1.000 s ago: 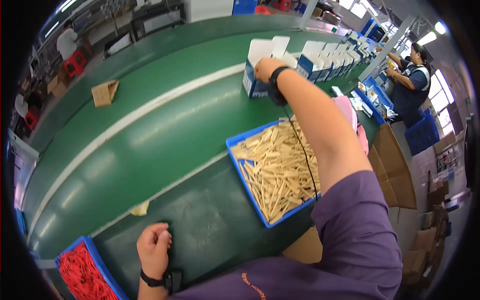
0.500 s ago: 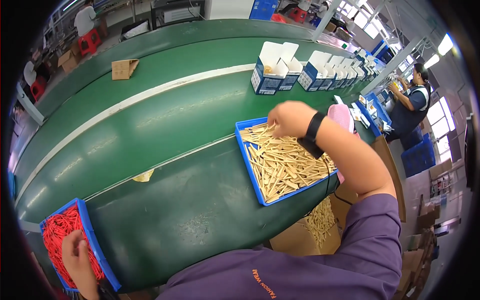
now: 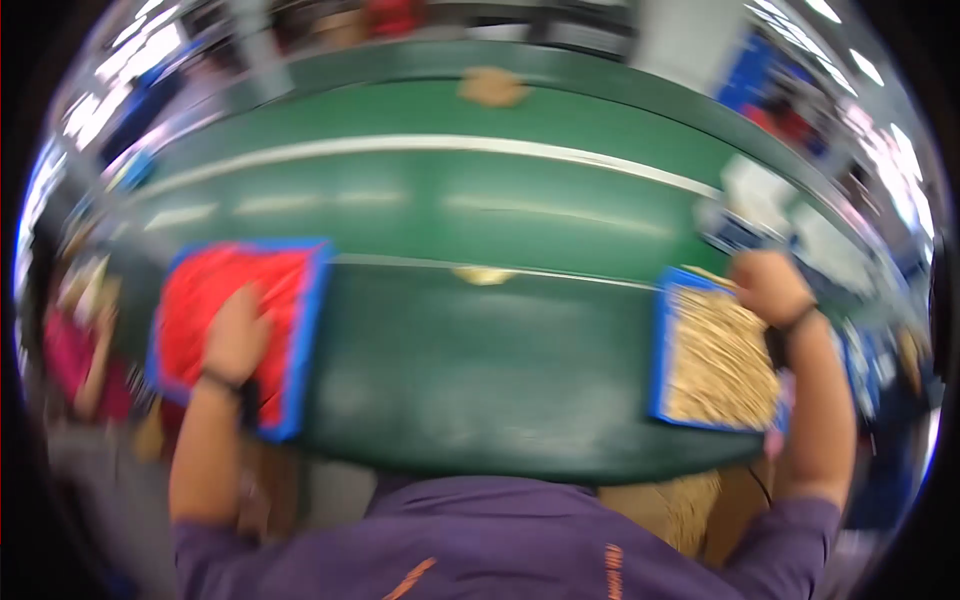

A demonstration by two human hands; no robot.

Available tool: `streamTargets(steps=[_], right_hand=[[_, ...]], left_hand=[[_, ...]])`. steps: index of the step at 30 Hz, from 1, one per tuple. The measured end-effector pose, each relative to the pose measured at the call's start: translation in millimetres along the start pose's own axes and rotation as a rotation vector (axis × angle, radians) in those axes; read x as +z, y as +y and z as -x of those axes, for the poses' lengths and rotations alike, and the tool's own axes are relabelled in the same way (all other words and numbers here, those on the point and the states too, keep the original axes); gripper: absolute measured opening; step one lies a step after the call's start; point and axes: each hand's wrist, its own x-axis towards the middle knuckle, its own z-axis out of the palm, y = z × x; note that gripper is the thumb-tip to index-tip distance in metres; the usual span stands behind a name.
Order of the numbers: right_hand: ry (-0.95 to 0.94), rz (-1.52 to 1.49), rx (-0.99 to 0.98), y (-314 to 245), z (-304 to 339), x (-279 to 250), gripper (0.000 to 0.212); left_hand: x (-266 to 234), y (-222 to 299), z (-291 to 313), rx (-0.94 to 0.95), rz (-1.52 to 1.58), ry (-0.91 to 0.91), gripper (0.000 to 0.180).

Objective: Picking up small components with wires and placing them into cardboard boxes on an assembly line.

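Observation:
Over a blue tray point(image 3: 318, 290) heaped with thin red pieces point(image 3: 190, 300), at the left of the green work surface, is my left hand point(image 3: 237, 335). Motion blur smears its fingers, and I cannot tell whether it holds any of the pieces. My right hand point(image 3: 770, 285) is closed at the far right corner of a second blue tray point(image 3: 660, 360), full of pale wooden sticks point(image 3: 715, 350). A single wooden stick point(image 3: 706, 273) pokes out from my right fingers, over the tray's far rim. Each wrist wears a dark band.
Between the trays lies a yellowish scrap point(image 3: 484, 275). A brown cardboard piece point(image 3: 492, 87) is on the far side of the green belt point(image 3: 450, 190). Open white and blue boxes point(image 3: 755, 205) stand at the right. Someone in pink point(image 3: 85, 360) is at far left.
The view has swung left, so the red pieces' tray sits further into the picture. My left hand is further over the red pieces; my right hand stays by the wooden sticks.

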Motion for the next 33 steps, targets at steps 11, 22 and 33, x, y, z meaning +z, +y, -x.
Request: streamTargets(steps=[11,22,33], right_hand=[[0.149,-0.901,-0.171,-275.0,-24.1,27.7,0.007],[0.100,-0.844,-0.105,-277.7,-10.1,91.5,0.007],[0.046,-0.871,-0.121,-268.3,-11.5,103.0,0.008]], left_hand=[[-27.6,9.8,-19.0,-0.256,0.128,-0.108,0.015],[-65.7,5.3,-3.7,-0.112,0.108,0.115,0.007],[-72.1,124.8,-38.6,0.053,0.535,-0.120,0.012]])
